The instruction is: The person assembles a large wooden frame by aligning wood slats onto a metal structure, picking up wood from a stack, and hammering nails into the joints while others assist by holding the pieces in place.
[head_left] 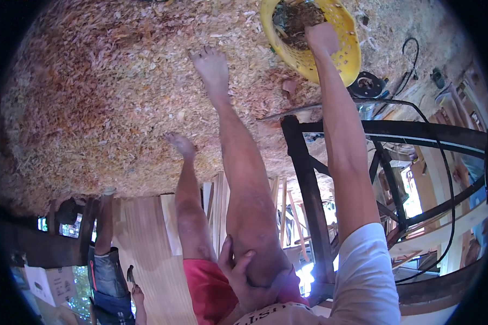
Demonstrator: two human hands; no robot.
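Note:
My right hand (322, 39), at the end of an outstretched arm, is closed inside a yellow perforated plastic basket (352, 54). Dark brown shavings and debris (298, 24) lie in the basket beside the fist. The fingers curl out of sight, so what they hold, if anything, is hidden. My left hand (243, 279) rests against my bent knee, thumb and fingers spread over the skin. My bare foot (211, 66) stands on a thick layer of wood shavings (103, 97); the other bare foot (180, 145) is nearer and to the left.
At the right stands a dark metal frame (309, 200) with a black cable (451, 189) hanging across it. A round black part (366, 85) lies by the basket. Wooden boards (146, 244) are at lower left, where another person's hand (138, 295) holds a dark tool.

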